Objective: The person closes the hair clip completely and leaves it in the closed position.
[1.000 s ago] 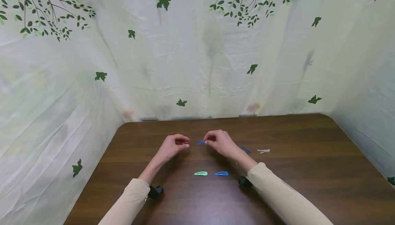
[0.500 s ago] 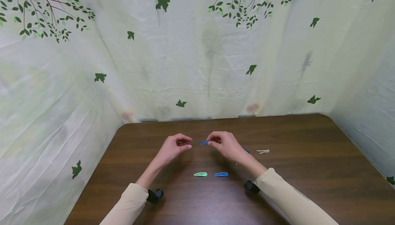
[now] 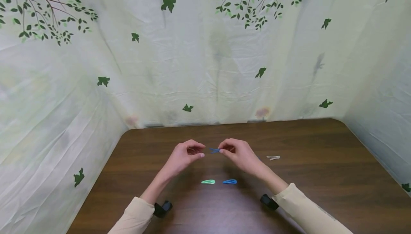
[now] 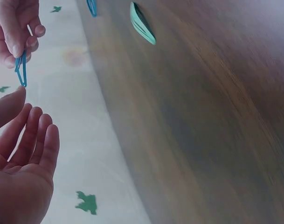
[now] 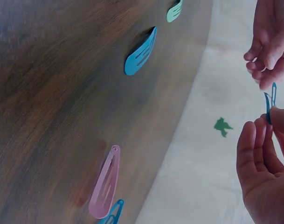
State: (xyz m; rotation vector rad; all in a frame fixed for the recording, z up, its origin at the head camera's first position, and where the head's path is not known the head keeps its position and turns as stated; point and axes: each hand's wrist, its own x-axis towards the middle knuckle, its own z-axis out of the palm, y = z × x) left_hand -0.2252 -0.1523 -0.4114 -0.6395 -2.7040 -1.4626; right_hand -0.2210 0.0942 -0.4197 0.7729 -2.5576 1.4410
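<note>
My right hand [image 3: 239, 152] pinches a blue snap hair clip [image 3: 214, 151] by its wide end between thumb and fingertips, up over the far part of the table. The clip's two layers stand apart, as the right wrist view shows on the held clip [image 5: 274, 94]. Its narrow end points at my left hand [image 3: 183, 157], whose relaxed fingers and thumb are parted and hold nothing, just short of the tip. Nearer me, a green snap clip [image 3: 208, 182] lies on the table beside another blue snap clip [image 3: 229, 181].
Right of my right hand, a white clip [image 3: 273, 158] lies on the brown wooden table [image 3: 321, 177]. A pink snap clip [image 5: 106, 184] overlaps another blue clip [image 5: 114, 215] in the right wrist view. A leaf-printed curtain [image 3: 192, 66] surrounds the table's far side.
Both hands have drifted right and slightly toward me, the clip travelling with my right hand. The gap between my left fingertips and the clip has narrowed.
</note>
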